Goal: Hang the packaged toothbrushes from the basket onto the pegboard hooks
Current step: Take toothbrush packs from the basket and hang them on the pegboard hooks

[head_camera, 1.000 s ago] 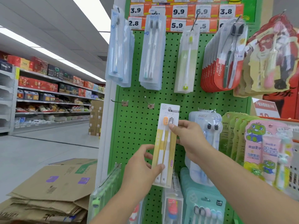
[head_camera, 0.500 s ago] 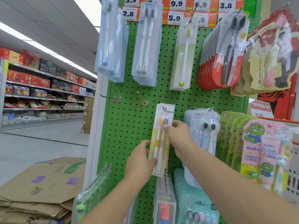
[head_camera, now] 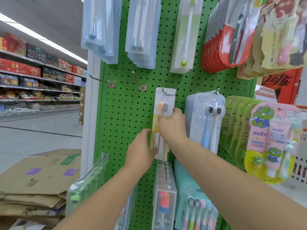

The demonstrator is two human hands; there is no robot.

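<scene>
Yellow toothbrush pack (head_camera: 163, 103) now raised against green pegboard (head_camera: 126, 113), top slot at hook (head_camera: 163, 89); both hands moved upward with it, left hand (head_camera: 141, 151) low, right hand (head_camera: 172, 125) mid-pack.

The pegboard (head_camera: 126, 113) is bright green, dotted all over with small dark holes. At its middle, the toothbrush pack (head_camera: 163, 103) is white above and yellow below, with orange and grey brush heads. Right of it hangs a pale blue pack (head_camera: 206, 123); upper right, red packs (head_camera: 214, 52).
</scene>
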